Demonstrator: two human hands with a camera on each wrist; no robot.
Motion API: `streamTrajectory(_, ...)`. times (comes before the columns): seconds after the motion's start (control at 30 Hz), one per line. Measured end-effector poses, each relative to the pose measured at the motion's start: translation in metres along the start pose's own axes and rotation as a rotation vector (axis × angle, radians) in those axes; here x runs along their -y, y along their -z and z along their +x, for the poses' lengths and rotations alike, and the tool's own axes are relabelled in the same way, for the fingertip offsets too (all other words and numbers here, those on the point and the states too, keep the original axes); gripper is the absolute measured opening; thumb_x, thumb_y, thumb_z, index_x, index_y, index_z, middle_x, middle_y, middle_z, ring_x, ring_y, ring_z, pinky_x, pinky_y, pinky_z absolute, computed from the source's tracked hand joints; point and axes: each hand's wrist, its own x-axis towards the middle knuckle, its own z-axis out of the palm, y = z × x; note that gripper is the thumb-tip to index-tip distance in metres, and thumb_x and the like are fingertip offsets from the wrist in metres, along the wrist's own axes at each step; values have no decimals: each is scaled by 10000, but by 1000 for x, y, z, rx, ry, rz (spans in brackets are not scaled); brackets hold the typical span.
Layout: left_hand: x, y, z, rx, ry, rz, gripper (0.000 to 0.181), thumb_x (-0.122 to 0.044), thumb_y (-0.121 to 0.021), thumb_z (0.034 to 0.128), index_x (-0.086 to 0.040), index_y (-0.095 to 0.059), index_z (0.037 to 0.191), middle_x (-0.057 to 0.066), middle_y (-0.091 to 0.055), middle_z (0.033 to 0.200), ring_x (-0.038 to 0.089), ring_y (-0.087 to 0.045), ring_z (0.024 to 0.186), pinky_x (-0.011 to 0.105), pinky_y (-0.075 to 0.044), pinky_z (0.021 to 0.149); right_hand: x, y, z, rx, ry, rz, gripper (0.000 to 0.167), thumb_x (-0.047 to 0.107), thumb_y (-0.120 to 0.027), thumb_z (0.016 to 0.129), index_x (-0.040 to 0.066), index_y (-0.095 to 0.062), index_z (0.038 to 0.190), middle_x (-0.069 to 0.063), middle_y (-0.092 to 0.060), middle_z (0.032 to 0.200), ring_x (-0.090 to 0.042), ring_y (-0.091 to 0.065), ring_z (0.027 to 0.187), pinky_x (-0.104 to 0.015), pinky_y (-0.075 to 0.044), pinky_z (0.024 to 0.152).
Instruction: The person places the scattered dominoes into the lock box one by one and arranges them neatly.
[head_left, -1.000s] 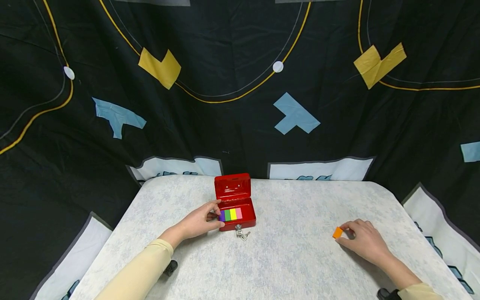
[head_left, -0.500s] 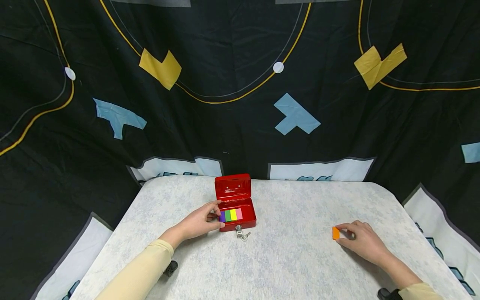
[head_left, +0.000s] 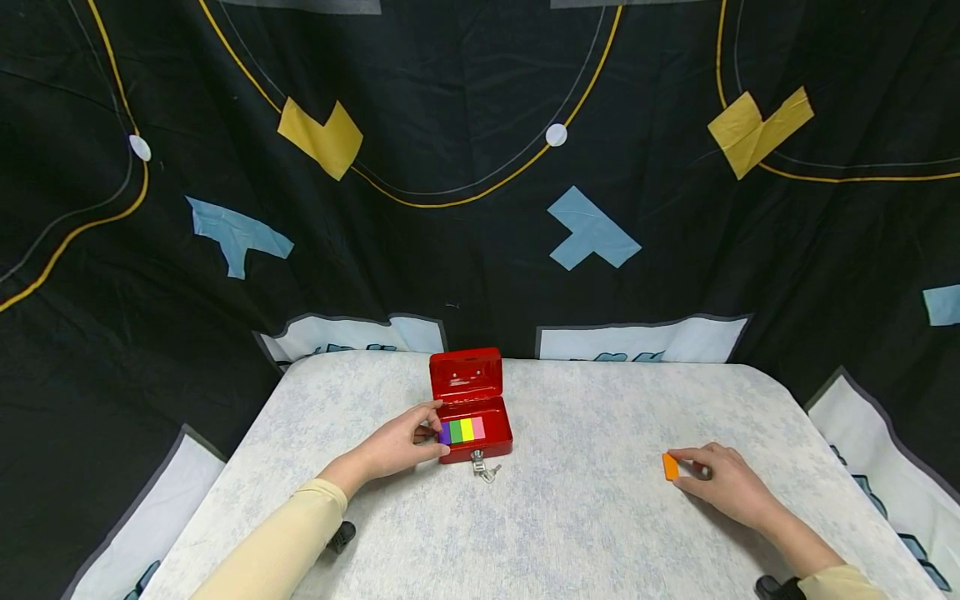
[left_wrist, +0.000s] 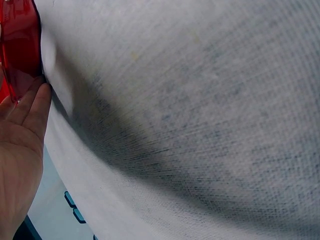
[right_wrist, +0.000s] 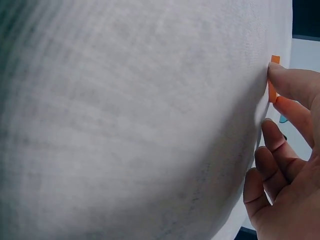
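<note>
A small red cash box (head_left: 498, 427) stands with its lid (head_left: 465, 372) raised near the table's back edge. Inside lies a row of coloured pieces (head_left: 467, 429): purple, green, yellow and pink. My left hand (head_left: 397, 439) holds the box at its left end, index finger towards the back corner and thumb at the front one. In the left wrist view, fingers touch the red wall (left_wrist: 22, 40). Far to the right, my right hand (head_left: 729, 481) pinches a small orange block (head_left: 670, 467) between thumb and index finger. Its other fingers are bent in the right wrist view.
A lock with keys (head_left: 483, 468) hangs at the box's front. The pale mottled table (head_left: 577, 508) stretches between the two hands. Behind it hangs a black cloth (head_left: 465, 267) with yellow and blue tape pieces.
In my right fingers the orange block has turned from tilted to nearly upright and shifted slightly left. My left hand and the cash box stay where they were.
</note>
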Motion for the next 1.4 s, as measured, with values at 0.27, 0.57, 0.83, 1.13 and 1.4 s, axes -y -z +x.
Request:
streamTrajectory(0.27,0,0,0,2,7,1,356,-357,-799,902,-140,-571,1068,85,-361,1628,235,-642,1187,420,-500,1050,-6,-1,3,28,-22,45,582,390,-802,886,49,-657,1336,-13,-584,980,-189,-474,856,-337,-424,688)
streamTrajectory(0.57,0,0,0,-3,5,3,360,-363,-795,905,-135,-570,1071,78,-350,1635,229,-636,1198,414,-499,1051,-6,3,2,36,-50,132,590,372,-824,870,5,-657,1301,-46,-616,1039,-197,-511,887,-309,-468,705)
streamTrajectory(0.83,0,-1,0,-1,9,3,360,-360,-791,908,-127,-571,1071,82,-350,1634,227,-618,1220,399,-503,1047,-7,1,4,45,-70,156,550,361,-821,873,32,-676,1288,-41,-617,1032,-201,-513,894,-290,-470,707)
streamTrajectory(1.13,2,-1,-1,3,5,-20,377,-365,-793,905,-120,-571,1085,82,-344,1637,229,-632,1200,423,-494,1057,-7,2,4,45,-60,160,509,337,-822,877,33,-691,1263,-44,-617,1019,-199,-515,883,-293,-471,700)
streamTrajectory(1.4,3,-1,0,-1,-2,-17,381,-372,-790,907,-122,-566,1087,74,-354,1633,220,-639,1185,423,-499,1051,-9,0,5,39,-51,144,518,350,-822,873,38,-692,1265,-32,-607,999,-193,-501,867,-285,-455,687)
